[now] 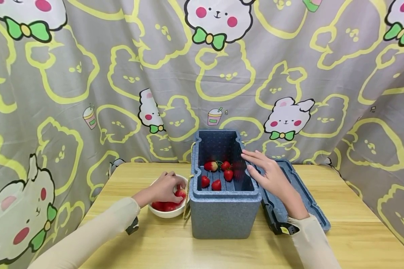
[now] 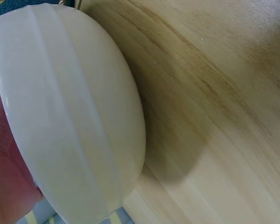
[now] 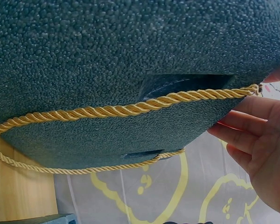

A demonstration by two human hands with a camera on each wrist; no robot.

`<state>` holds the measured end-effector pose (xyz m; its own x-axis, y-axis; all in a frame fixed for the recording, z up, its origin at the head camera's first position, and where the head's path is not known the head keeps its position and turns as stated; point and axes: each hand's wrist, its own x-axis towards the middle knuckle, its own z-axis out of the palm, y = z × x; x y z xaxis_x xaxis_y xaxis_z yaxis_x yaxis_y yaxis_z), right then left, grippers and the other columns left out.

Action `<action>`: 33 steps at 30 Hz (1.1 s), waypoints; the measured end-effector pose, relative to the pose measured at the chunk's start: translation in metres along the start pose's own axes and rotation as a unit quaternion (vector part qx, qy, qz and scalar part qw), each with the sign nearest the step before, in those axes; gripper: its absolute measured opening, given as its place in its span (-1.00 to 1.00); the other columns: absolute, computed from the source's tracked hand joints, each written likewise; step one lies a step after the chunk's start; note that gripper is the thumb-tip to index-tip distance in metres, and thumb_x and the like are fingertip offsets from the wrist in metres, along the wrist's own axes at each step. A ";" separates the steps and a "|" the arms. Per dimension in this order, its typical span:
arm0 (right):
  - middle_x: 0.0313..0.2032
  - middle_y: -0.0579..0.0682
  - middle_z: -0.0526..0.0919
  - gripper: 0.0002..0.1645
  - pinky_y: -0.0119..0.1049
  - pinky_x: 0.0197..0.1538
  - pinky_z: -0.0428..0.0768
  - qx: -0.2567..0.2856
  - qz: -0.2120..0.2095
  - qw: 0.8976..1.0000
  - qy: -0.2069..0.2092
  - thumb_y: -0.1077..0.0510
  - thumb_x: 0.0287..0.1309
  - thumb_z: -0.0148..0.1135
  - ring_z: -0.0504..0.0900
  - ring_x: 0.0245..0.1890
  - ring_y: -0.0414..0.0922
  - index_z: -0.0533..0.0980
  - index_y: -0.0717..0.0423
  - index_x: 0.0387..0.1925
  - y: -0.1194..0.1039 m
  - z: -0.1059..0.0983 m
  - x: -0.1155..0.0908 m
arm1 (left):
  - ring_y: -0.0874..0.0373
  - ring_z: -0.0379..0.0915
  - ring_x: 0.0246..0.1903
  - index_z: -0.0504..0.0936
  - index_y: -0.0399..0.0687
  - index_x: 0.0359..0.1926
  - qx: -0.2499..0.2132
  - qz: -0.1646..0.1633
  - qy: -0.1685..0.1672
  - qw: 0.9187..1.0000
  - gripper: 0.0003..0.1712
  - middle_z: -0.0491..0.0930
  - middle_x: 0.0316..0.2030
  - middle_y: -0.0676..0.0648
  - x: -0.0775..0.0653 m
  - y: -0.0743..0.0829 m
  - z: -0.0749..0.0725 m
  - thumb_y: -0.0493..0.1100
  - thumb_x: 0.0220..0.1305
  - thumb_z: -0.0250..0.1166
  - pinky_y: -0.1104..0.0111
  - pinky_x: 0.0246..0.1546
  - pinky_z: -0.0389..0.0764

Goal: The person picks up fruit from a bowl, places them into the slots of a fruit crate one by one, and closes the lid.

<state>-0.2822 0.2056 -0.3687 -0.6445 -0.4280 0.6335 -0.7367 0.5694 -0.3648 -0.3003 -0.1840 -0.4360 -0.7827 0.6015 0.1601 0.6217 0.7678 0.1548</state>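
My left hand (image 1: 164, 188) reaches into a white bowl (image 1: 166, 214) holding several red strawberries. Thumb and fingers pinch one strawberry (image 1: 180, 193) at the bowl's right side. The left wrist view shows the bowl's outer wall (image 2: 79, 112), which hides the fruit. Right of the bowl stands an open grey foam box (image 1: 225, 218) with several strawberries (image 1: 216, 185) spread on its ribbed floor. My right hand (image 1: 271, 175) rests on the box's right rim, fingers extended. In the right wrist view, its fingers (image 3: 247, 123) touch the box edge near a gold rope handle (image 3: 107, 112).
The box's grey lid (image 1: 303, 194) lies on the wooden table (image 1: 350, 216) right of the box, under my right forearm. Another gold rope (image 1: 188, 209) hangs between bowl and box. A patterned curtain (image 1: 175, 82) hangs behind the table.
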 end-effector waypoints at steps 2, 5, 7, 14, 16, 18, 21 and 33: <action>0.33 0.06 0.57 -0.54 -0.26 0.56 0.15 -0.001 0.000 1.000 0.000 0.18 0.37 0.22 0.47 0.38 0.12 0.57 0.10 0.27 0.000 0.000 0.000 | 0.18 0.31 -0.24 0.64 0.09 -0.29 0.001 -0.009 0.001 1.000 -0.66 0.62 -0.40 0.13 0.000 0.000 0.001 0.04 -0.08 0.55 0.16 -0.10 0.27; 0.33 0.06 0.56 -0.53 -0.22 0.56 0.16 0.000 0.002 1.000 -0.001 0.18 0.37 0.22 0.46 0.39 0.12 0.57 0.08 0.28 0.000 0.000 0.000 | 0.18 0.30 -0.23 0.64 0.11 -0.31 0.000 -0.022 0.002 1.000 -0.65 0.61 -0.42 0.14 -0.001 0.001 0.001 0.08 -0.06 0.56 0.14 -0.07 0.27; 0.34 0.06 0.56 -0.53 -0.18 0.56 0.18 0.001 0.005 1.000 -0.002 0.18 0.37 0.21 0.45 0.40 0.13 0.56 0.08 0.28 0.000 -0.001 -0.001 | 0.18 0.31 -0.24 0.63 0.12 -0.32 0.000 -0.026 0.003 1.000 -0.64 0.60 -0.43 0.16 -0.001 0.002 0.001 0.11 -0.06 0.57 0.14 -0.07 0.27; 0.34 0.06 0.55 -0.53 0.01 0.52 0.23 0.001 0.010 1.000 -0.006 0.17 0.38 0.21 0.43 0.41 0.14 0.56 0.06 0.29 -0.001 -0.001 -0.001 | 0.16 0.33 -0.24 0.66 0.09 -0.28 -0.005 -0.024 0.020 1.000 -0.61 0.61 -0.44 0.14 0.000 0.001 0.003 0.05 -0.12 0.59 0.16 -0.08 0.29; 0.34 0.06 0.55 -0.53 -0.02 0.53 0.22 0.001 0.011 1.000 -0.007 0.17 0.38 0.21 0.42 0.42 0.14 0.56 0.06 0.29 -0.001 -0.001 -0.001 | 0.14 0.34 -0.22 0.68 0.05 -0.26 -0.008 -0.017 0.036 0.999 -0.59 0.64 -0.41 0.12 -0.001 0.000 0.003 0.02 -0.15 0.61 0.17 -0.10 0.31; 0.34 0.06 0.55 -0.53 -0.03 0.53 0.22 0.001 0.010 1.000 -0.006 0.17 0.38 0.21 0.43 0.41 0.14 0.56 0.07 0.29 -0.001 0.000 -0.001 | 0.13 0.36 -0.22 0.69 0.03 -0.25 -0.004 -0.009 0.055 0.998 -0.58 0.66 -0.39 0.11 -0.001 -0.001 0.003 0.00 -0.17 0.62 0.19 -0.12 0.33; 0.34 0.06 0.56 -0.53 -0.08 0.55 0.20 0.000 0.006 1.000 -0.004 0.18 0.38 0.21 0.44 0.40 0.14 0.56 0.09 0.28 -0.001 0.000 -0.001 | 0.13 0.39 -0.22 0.70 0.03 -0.25 -0.003 0.002 0.075 0.997 -0.58 0.70 -0.35 0.10 -0.001 -0.002 0.001 0.01 -0.17 0.62 0.21 -0.15 0.35; 0.33 0.06 0.56 -0.54 -0.14 0.55 0.20 -0.001 0.006 1.000 -0.004 0.18 0.38 0.21 0.43 0.41 0.15 0.57 0.10 0.27 -0.001 0.000 -0.001 | 0.12 0.36 -0.18 0.71 0.03 -0.18 -0.031 -0.014 0.080 0.996 -0.54 0.70 -0.31 0.12 0.005 -0.004 -0.031 -0.11 -0.18 0.65 0.21 -0.14 0.34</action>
<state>-0.2810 0.2058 -0.3688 -0.6548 -0.4261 0.6243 -0.7284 0.5763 -0.3706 -0.3058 -0.1911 -0.4056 -0.7882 0.5328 0.3082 0.6039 0.7660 0.2204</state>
